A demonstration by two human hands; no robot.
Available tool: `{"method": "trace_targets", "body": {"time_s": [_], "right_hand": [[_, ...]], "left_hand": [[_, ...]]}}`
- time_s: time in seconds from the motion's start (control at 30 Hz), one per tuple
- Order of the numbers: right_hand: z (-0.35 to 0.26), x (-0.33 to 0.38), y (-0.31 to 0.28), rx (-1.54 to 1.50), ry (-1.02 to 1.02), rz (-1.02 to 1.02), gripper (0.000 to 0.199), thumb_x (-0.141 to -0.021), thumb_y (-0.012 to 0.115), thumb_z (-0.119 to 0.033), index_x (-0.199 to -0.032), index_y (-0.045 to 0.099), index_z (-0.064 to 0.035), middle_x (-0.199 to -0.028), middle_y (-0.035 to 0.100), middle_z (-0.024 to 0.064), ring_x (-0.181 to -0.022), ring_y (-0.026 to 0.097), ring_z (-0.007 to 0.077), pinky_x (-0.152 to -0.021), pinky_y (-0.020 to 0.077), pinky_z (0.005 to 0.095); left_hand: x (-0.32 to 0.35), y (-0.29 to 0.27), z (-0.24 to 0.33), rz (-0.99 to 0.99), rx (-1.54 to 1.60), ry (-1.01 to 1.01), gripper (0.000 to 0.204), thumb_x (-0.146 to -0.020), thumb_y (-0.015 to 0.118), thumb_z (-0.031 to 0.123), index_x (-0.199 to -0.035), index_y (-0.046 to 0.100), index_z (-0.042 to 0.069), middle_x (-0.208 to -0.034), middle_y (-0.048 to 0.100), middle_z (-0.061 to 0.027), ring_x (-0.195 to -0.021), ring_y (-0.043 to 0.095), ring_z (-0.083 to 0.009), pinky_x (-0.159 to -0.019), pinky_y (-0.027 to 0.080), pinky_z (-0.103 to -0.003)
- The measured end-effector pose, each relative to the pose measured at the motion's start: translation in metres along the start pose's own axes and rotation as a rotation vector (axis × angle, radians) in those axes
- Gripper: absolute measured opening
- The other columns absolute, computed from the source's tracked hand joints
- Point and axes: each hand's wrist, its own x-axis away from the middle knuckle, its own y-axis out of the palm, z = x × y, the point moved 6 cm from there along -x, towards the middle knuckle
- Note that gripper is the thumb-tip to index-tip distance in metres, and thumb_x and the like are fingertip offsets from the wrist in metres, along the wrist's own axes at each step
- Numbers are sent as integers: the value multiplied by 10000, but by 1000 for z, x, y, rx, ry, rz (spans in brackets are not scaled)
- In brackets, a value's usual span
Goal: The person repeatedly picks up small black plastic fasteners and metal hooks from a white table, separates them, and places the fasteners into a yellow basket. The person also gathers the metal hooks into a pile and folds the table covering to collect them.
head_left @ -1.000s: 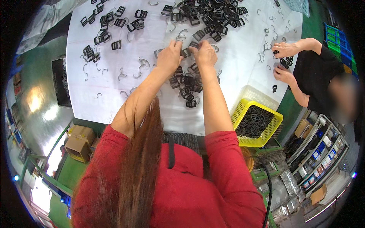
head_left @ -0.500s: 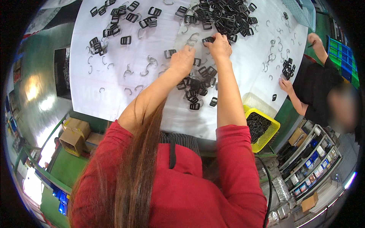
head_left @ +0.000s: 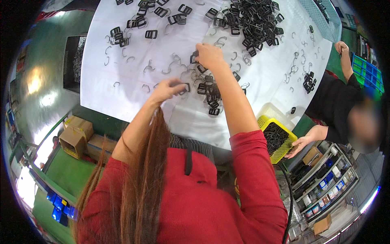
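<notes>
Over the white-covered table, my left hand (head_left: 165,90) has its thumb and fingers closed on a black slotted buckle (head_left: 185,87), left of a small heap of buckles (head_left: 210,94). Farther out, my right hand (head_left: 210,56) pinches another black buckle (head_left: 193,58) at its fingertips, part of it hidden by the fingers. Thin grey C-shaped pieces (head_left: 174,61) lie scattered around both hands. The large pile of black buckles (head_left: 254,24) is beyond my right hand, apart from it.
More loose buckles (head_left: 151,34) lie at the far left. A yellow basket (head_left: 289,143) of dark parts stands at the near right edge, where a co-worker's hand (head_left: 310,138) touches it. A light-blue crate (head_left: 327,28) is at the far right, and cardboard boxes (head_left: 73,144) sit at lower left.
My right hand has come left, away from the big pile, with a buckle. My left hand has drawn nearer and left. A co-worker's hand has moved to the yellow basket. The view has shifted slightly.
</notes>
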Motion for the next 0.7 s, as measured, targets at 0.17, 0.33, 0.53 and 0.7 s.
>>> {"method": "trace_targets", "body": {"time_s": [0.17, 0.33, 0.53, 0.7], "right_hand": [[26, 39, -4, -317, 126, 92, 324, -716, 677, -277, -948, 605, -63, -851, 637, 143, -838, 610, 289, -739, 466, 385], [83, 152, -14, -924, 462, 301, 298, -725, 675, -219, -942, 617, -24, -762, 630, 110, -617, 582, 171, -562, 454, 297], [164, 391, 17, -1092, 989, 716, 267, -809, 629, -200, -977, 595, 5, -733, 609, 31, -537, 506, 76, -464, 394, 210], [212, 480, 22, -495, 1157, 768, 443, -804, 617, -215, -1159, 476, 11, -1034, 566, 146, -831, 572, 253, -689, 477, 333]], "left_hand": [[-4, -30, 12, 38, 60, 50, 223, -817, 630, 279, -944, 628, 96, -743, 594, 26, -596, 483, -39, -493, 350, -180], [-18, 43, 41, -49, -106, 229, 241, -842, 608, 310, -980, 627, 113, -809, 595, 37, -655, 514, -50, -520, 397, -201], [8, 296, 46, -407, -136, 189, 336, -818, 589, 285, -998, 581, 1, -850, 644, -171, -779, 633, -237, -668, 498, -347], [31, 375, 77, -300, -267, 699, 466, -785, 619, 279, -1124, 506, -21, -1120, 523, -229, -1084, 493, -328, -945, 376, -380]]}}
